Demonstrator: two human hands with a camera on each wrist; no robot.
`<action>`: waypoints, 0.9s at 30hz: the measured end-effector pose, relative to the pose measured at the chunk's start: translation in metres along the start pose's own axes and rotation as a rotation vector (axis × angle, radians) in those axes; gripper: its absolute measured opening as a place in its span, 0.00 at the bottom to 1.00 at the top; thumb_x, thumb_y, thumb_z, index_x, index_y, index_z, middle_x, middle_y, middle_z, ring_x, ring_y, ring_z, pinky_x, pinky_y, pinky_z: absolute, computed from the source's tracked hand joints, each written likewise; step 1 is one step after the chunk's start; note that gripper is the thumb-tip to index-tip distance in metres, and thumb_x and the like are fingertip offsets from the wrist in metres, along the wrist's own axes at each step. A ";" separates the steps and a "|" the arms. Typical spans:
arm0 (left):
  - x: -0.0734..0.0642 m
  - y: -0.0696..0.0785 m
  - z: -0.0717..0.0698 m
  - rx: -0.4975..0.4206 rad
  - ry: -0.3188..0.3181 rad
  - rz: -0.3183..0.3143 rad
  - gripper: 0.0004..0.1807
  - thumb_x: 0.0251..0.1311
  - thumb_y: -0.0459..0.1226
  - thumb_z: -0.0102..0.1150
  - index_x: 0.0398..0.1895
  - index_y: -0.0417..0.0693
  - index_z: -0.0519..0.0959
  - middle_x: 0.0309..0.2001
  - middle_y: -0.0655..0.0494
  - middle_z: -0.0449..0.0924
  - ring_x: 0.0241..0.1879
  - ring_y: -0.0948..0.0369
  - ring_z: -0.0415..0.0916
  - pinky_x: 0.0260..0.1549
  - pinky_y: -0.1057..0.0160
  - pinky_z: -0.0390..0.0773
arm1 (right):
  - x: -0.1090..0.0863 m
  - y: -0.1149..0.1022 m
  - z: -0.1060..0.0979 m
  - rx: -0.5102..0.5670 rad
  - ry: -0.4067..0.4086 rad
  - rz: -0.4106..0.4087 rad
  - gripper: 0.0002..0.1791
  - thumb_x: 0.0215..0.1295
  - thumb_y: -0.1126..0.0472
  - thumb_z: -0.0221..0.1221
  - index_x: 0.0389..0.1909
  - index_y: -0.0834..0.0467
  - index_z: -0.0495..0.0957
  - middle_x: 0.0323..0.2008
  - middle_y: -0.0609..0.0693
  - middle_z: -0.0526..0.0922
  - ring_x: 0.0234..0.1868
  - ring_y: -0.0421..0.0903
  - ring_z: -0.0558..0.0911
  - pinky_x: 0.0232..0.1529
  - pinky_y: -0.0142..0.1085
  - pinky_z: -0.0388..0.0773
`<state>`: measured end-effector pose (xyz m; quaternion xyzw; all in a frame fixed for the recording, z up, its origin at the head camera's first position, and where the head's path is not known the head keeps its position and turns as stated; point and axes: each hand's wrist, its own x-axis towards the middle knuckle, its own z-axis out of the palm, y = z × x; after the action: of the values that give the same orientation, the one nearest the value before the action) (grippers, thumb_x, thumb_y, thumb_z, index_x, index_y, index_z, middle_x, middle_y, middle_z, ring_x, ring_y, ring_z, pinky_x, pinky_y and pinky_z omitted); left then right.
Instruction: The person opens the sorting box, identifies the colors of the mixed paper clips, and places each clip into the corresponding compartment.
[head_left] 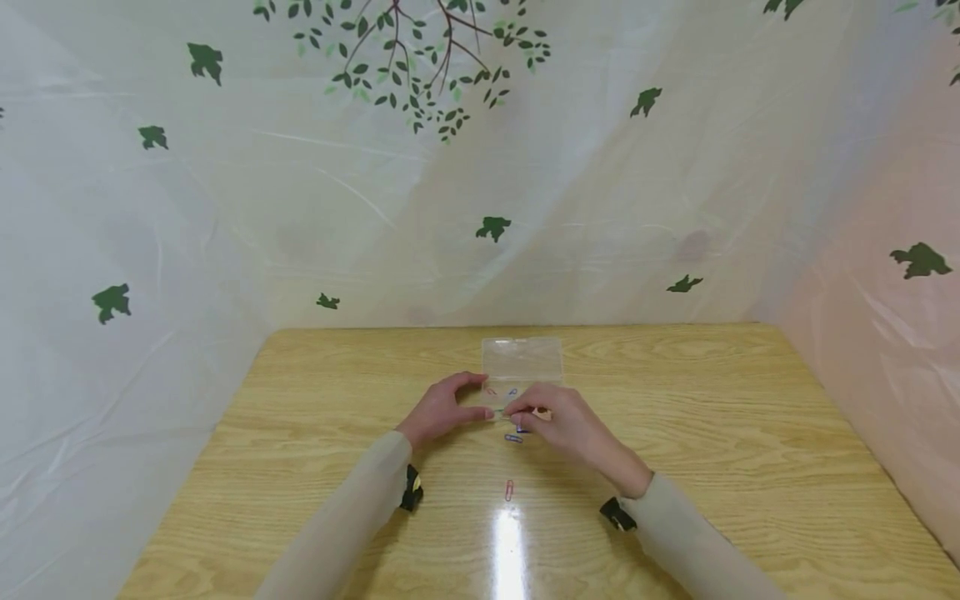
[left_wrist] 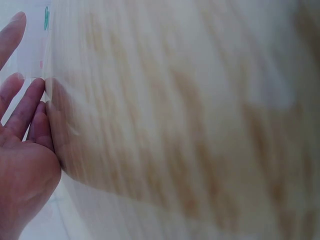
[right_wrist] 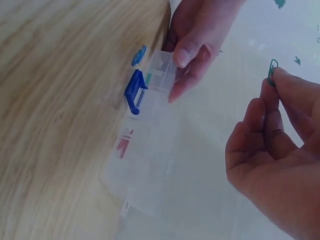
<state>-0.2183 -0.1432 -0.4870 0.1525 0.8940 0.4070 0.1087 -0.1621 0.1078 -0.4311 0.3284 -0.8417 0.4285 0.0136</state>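
Observation:
A clear plastic compartment box [right_wrist: 150,130] lies on the table with its lid [head_left: 522,357] raised at the back. My left hand [head_left: 444,410] grips the box's left end, thumb near the front and fingers toward the back. Between thumb and fingertips, my right hand [head_left: 562,422] pinches a green paper clip [right_wrist: 272,72] over the front of the box. Red paper clips [right_wrist: 124,144] and a blue paper clip [head_left: 512,392] lie inside. On the front wall is a blue latch [right_wrist: 132,91]. In the left wrist view, the left hand [left_wrist: 25,170] shows its fingers extended.
A blue paper clip [head_left: 513,438] lies on the wooden table [head_left: 315,375] just in front of the box. Closer to me lies a red paper clip [head_left: 509,490]. A pale sheet with leaf prints [head_left: 585,192] hangs behind the table.

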 end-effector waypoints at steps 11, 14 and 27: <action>-0.001 0.000 0.000 -0.019 0.008 -0.004 0.37 0.59 0.50 0.76 0.71 0.54 0.75 0.72 0.52 0.72 0.74 0.49 0.63 0.75 0.46 0.58 | 0.008 0.006 -0.001 0.006 0.037 0.050 0.09 0.71 0.67 0.65 0.47 0.55 0.88 0.43 0.45 0.87 0.42 0.41 0.83 0.45 0.35 0.83; 0.000 0.000 0.000 -0.021 0.010 -0.007 0.37 0.58 0.49 0.76 0.71 0.54 0.75 0.72 0.52 0.72 0.75 0.50 0.63 0.75 0.47 0.58 | 0.011 0.007 0.000 0.006 0.049 0.075 0.09 0.71 0.67 0.65 0.47 0.55 0.88 0.43 0.44 0.87 0.44 0.41 0.84 0.48 0.38 0.83; 0.001 0.000 0.002 -0.003 0.017 -0.007 0.37 0.58 0.49 0.76 0.70 0.54 0.76 0.71 0.52 0.73 0.74 0.49 0.63 0.75 0.47 0.59 | 0.026 0.019 0.004 -0.028 0.071 0.118 0.08 0.71 0.63 0.65 0.47 0.54 0.89 0.43 0.44 0.87 0.44 0.42 0.83 0.48 0.42 0.82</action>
<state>-0.2182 -0.1418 -0.4879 0.1456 0.8949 0.4093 0.1027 -0.1921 0.0989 -0.4395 0.2624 -0.8644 0.4283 0.0228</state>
